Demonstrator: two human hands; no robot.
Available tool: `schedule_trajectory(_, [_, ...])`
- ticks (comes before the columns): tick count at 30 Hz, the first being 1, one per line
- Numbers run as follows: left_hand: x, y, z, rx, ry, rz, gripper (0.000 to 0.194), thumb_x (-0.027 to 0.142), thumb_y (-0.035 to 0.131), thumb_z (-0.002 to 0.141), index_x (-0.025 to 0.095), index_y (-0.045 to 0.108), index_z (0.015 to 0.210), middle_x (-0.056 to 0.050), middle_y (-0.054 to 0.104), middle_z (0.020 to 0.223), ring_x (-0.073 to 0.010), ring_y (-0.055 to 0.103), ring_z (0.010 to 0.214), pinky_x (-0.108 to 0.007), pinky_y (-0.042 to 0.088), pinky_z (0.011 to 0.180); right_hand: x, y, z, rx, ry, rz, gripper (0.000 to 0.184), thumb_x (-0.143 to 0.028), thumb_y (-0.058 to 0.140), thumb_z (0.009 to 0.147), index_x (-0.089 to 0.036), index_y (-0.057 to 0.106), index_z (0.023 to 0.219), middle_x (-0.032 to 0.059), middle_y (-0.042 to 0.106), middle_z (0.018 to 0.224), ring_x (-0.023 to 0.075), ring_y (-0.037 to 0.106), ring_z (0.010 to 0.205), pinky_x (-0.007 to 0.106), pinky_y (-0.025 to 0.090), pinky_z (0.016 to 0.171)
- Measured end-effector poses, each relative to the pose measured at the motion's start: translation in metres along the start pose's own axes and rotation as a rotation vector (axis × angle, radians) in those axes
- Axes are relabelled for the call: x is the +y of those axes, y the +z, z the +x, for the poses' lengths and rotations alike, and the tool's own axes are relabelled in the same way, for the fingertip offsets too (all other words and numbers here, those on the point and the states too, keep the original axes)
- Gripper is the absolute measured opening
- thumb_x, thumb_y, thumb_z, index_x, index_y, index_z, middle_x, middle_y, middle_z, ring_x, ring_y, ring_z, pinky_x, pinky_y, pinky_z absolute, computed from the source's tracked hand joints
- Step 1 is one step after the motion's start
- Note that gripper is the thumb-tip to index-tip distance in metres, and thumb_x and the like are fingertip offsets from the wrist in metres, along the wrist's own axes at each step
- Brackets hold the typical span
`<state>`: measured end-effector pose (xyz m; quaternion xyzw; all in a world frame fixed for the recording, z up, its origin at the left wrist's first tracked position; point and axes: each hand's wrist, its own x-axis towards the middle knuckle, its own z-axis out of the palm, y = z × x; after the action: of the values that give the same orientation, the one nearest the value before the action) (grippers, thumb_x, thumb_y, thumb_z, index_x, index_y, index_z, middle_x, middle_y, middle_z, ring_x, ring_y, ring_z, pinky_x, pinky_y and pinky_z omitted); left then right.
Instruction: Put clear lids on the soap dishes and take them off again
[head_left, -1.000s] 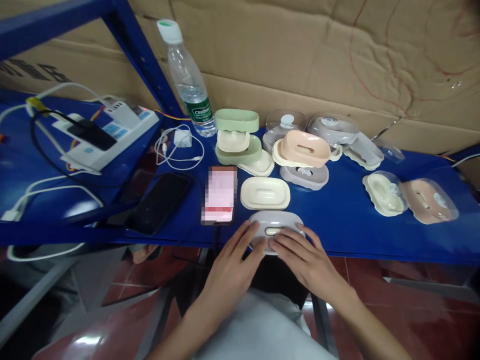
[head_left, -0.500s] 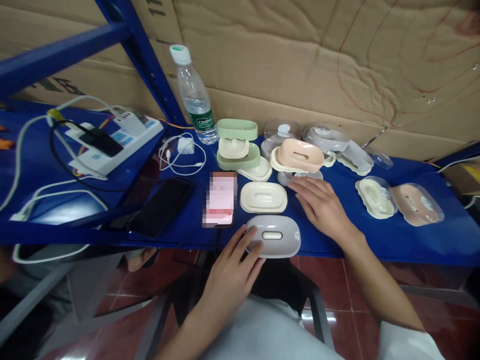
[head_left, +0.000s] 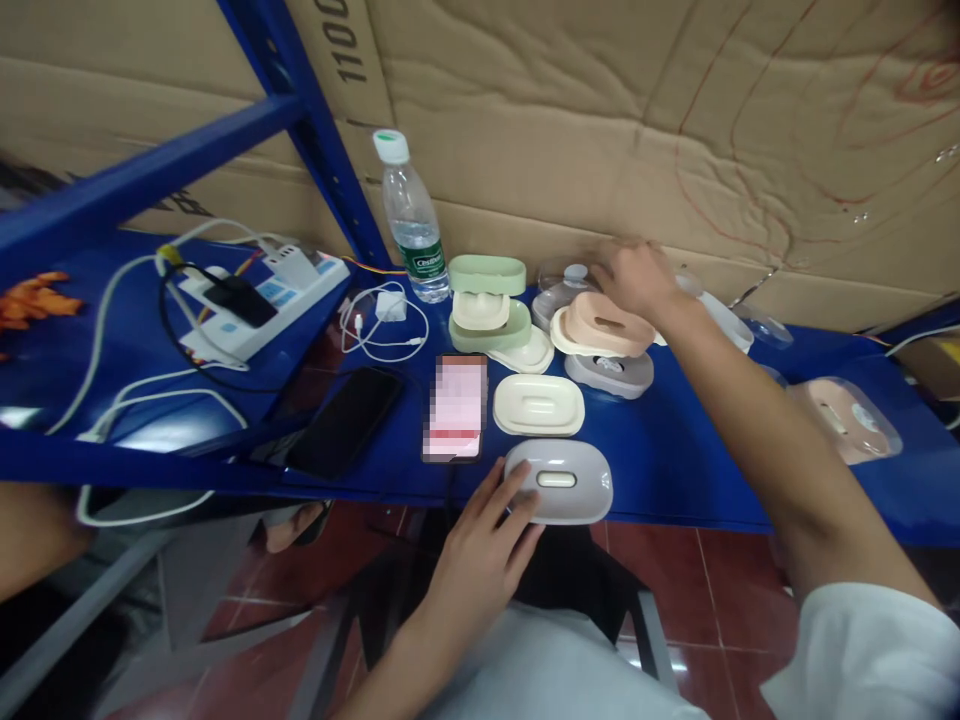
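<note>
My left hand (head_left: pixel 491 535) lies with spread fingers over the left end of a grey oval soap dish (head_left: pixel 592 490) at the table's front edge. That dish has a slot in its middle with a pale strip showing. Behind it sits a cream oval tray (head_left: pixel 538 405). At the back, my right hand (head_left: pixel 637 275) reaches down among the clear lids (head_left: pixel 559 285); its fingers are blurred and partly hidden, so its grip does not show. Just in front of it, a peach soap dish (head_left: pixel 609 325) rests on a cream piece, above a grey soap dish base (head_left: pixel 609 375).
Green and cream dish parts (head_left: pixel 487 275) stand stacked beside a water bottle (head_left: pixel 416 230). A lit phone (head_left: pixel 455 410), a dark phone (head_left: pixel 345 420), a white cable (head_left: pixel 386 320) and a power strip (head_left: pixel 262 310) lie leftward. A lidded peach dish (head_left: pixel 844 415) lies right. Cardboard (head_left: pixel 525 120) stands behind.
My right hand has moved back and up from the grey dish base to the clear lids, uncovering that base. My left hand stays on the grey dish. The view has shifted slightly.
</note>
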<state>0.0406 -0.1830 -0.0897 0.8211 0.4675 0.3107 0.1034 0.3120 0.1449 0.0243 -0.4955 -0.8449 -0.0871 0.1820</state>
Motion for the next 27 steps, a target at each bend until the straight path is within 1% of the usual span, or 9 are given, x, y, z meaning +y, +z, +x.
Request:
schedule_trajectory(3, [-0.001, 0.0, 0.0, -0.013, -0.007, -0.006, 0.029, 0.022, 0.06, 0.107, 0.019, 0.071, 0.133, -0.009, 0.062, 0.159, -0.0346, 0.055, 0.151, -0.048, 0.063, 0.113, 0.001, 0.003, 0.007, -0.112, 0.145, -0.071, 0.05, -0.035, 0.05, 0.109, 0.006, 0.062, 0.135, 0.0267, 0.072, 0.129, 0.0358, 0.066, 0.13, 0.057, 0.044, 0.112])
schedule_trajectory(5, [-0.002, -0.001, 0.0, -0.015, -0.005, -0.013, 0.028, 0.022, 0.061, 0.107, 0.019, 0.072, 0.132, -0.009, 0.062, 0.158, -0.0347, 0.055, 0.151, -0.048, 0.063, 0.113, -0.005, 0.002, 0.008, -0.168, 0.182, -0.085, 0.053, -0.036, 0.056, 0.106, 0.009, 0.06, 0.134, 0.028, 0.071, 0.13, 0.0364, 0.065, 0.131, 0.055, 0.045, 0.111])
schedule_trajectory(8, [-0.003, -0.002, 0.001, -0.007, 0.003, -0.032, 0.027, 0.022, 0.062, 0.106, 0.018, 0.073, 0.13, -0.011, 0.064, 0.156, -0.0352, 0.056, 0.151, -0.049, 0.063, 0.113, -0.011, 0.0, 0.009, -0.201, 0.195, -0.084, 0.049, -0.035, 0.064, 0.101, 0.008, 0.063, 0.127, 0.0289, 0.067, 0.137, 0.0382, 0.06, 0.138, 0.053, 0.044, 0.113])
schedule_trajectory(11, [-0.003, -0.003, 0.002, -0.007, 0.001, -0.049, 0.026, 0.022, 0.063, 0.106, 0.018, 0.073, 0.13, -0.011, 0.064, 0.156, -0.0355, 0.055, 0.151, -0.05, 0.063, 0.114, -0.011, 0.001, 0.012, -0.233, 0.193, -0.061, 0.047, -0.036, 0.062, 0.102, 0.007, 0.065, 0.122, 0.0246, 0.069, 0.134, 0.0333, 0.062, 0.135, 0.047, 0.046, 0.112])
schedule_trajectory(15, [-0.003, -0.003, 0.002, -0.01, -0.006, -0.064, 0.026, 0.022, 0.062, 0.106, 0.018, 0.073, 0.13, -0.01, 0.064, 0.156, -0.0352, 0.055, 0.151, -0.049, 0.062, 0.114, -0.007, 0.007, 0.016, -0.306, 0.182, -0.018, 0.048, -0.032, 0.06, 0.104, 0.006, 0.062, 0.134, 0.0183, 0.074, 0.129, 0.0236, 0.07, 0.122, 0.036, 0.05, 0.104])
schedule_trajectory(18, [-0.004, -0.001, 0.002, -0.011, -0.001, -0.057, 0.025, 0.023, 0.062, 0.106, 0.019, 0.073, 0.129, -0.009, 0.065, 0.155, -0.0362, 0.057, 0.149, -0.051, 0.063, 0.113, -0.007, 0.01, 0.019, -0.333, 0.164, -0.026, 0.043, -0.024, 0.065, 0.102, -0.001, 0.063, 0.139, 0.0146, 0.076, 0.13, 0.0206, 0.071, 0.118, 0.034, 0.051, 0.104])
schedule_trajectory(20, [-0.005, 0.0, 0.002, -0.006, 0.009, -0.05, 0.025, 0.023, 0.062, 0.106, 0.019, 0.073, 0.128, -0.009, 0.066, 0.154, -0.0369, 0.059, 0.147, -0.052, 0.064, 0.111, -0.009, 0.01, 0.02, -0.319, 0.167, -0.051, 0.038, -0.021, 0.066, 0.102, -0.004, 0.068, 0.135, 0.0145, 0.076, 0.129, 0.022, 0.07, 0.117, 0.037, 0.05, 0.106])
schedule_trajectory(23, [-0.006, 0.0, 0.003, 0.003, 0.019, -0.039, 0.024, 0.023, 0.063, 0.106, 0.019, 0.073, 0.127, -0.01, 0.066, 0.154, -0.037, 0.059, 0.146, -0.051, 0.065, 0.11, -0.015, 0.002, 0.02, -0.244, 0.165, -0.081, 0.032, -0.021, 0.056, 0.108, -0.002, 0.068, 0.131, 0.0188, 0.07, 0.14, 0.0245, 0.061, 0.13, 0.042, 0.042, 0.115])
schedule_trajectory(27, [-0.005, -0.003, 0.005, -0.003, 0.023, -0.027, 0.024, 0.023, 0.064, 0.105, 0.019, 0.073, 0.127, -0.01, 0.066, 0.153, -0.0364, 0.059, 0.147, -0.05, 0.064, 0.111, -0.025, -0.022, 0.009, -0.007, 0.056, -0.182, 0.038, -0.027, 0.039, 0.117, -0.001, 0.063, 0.131, 0.0174, 0.064, 0.142, 0.0236, 0.052, 0.135, 0.046, 0.032, 0.121])
